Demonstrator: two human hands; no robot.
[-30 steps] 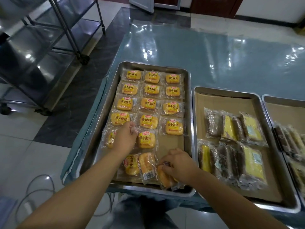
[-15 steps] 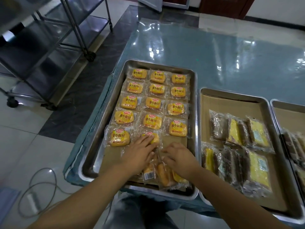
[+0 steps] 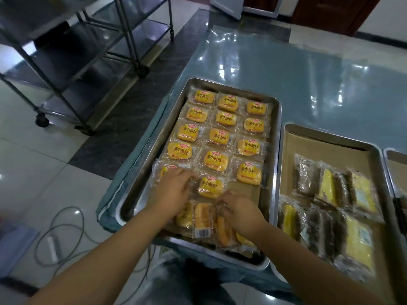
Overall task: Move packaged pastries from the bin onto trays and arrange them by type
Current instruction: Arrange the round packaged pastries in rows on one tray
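A steel tray holds yellow bread packets laid flat in rows of three. My left hand rests flat on the packet at the left of the nearest row, its fingertips touching the middle packet. At the tray's near end lies a loose pile of the same packets, some turned on edge. My right hand sits on this pile with fingers curled round one packet's wrapper. The spot at the right of the nearest row shows bare brown paper.
A second paper-lined tray to the right holds dark and yellow pastry packets. A third tray is cut off at the right edge. Glossy blue table stretches beyond. A wheeled steel rack and a floor cable are on the left.
My left hand slid left off the middle packet, which now lies uncovered in the nearest row. My right hand stayed on the loose pile, shifting slightly toward me.
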